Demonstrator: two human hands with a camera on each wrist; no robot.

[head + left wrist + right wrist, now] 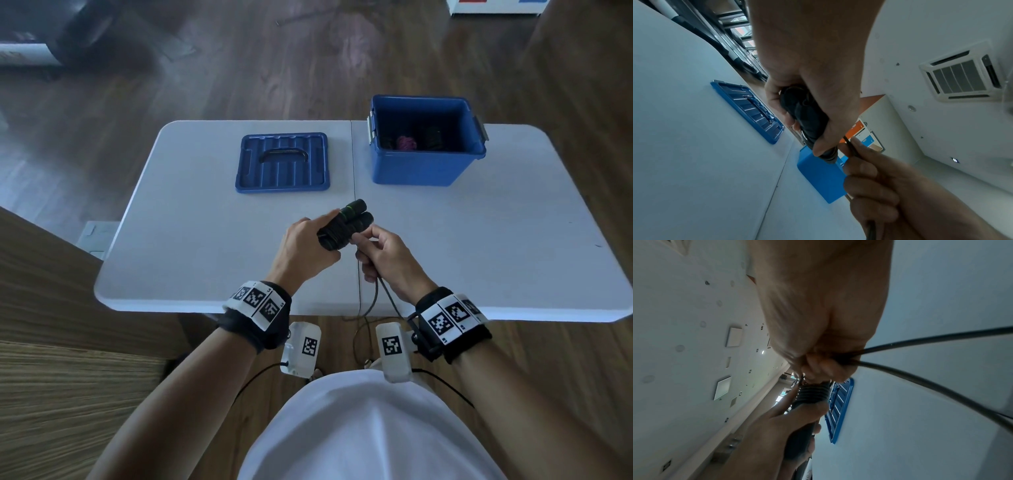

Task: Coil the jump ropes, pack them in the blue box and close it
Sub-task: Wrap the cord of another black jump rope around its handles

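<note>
The left hand (301, 245) grips the two black jump-rope handles (346, 224), cord wound round them, above the white table (178, 219); the right hand (383, 255) closes on the doubled black cord (920, 341); only the head view shows coiled ropes (412, 141) inside the open blue box (424, 168), its lid (282, 162) lying apart to its left.

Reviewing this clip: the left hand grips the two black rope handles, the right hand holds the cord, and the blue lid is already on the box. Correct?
Not quite. The lid is not on the blue box; the head view shows it lying flat on the table to the box's left, and the box stands open. The rest holds: the left hand grips the black handles, the right hand holds the cord.
</note>
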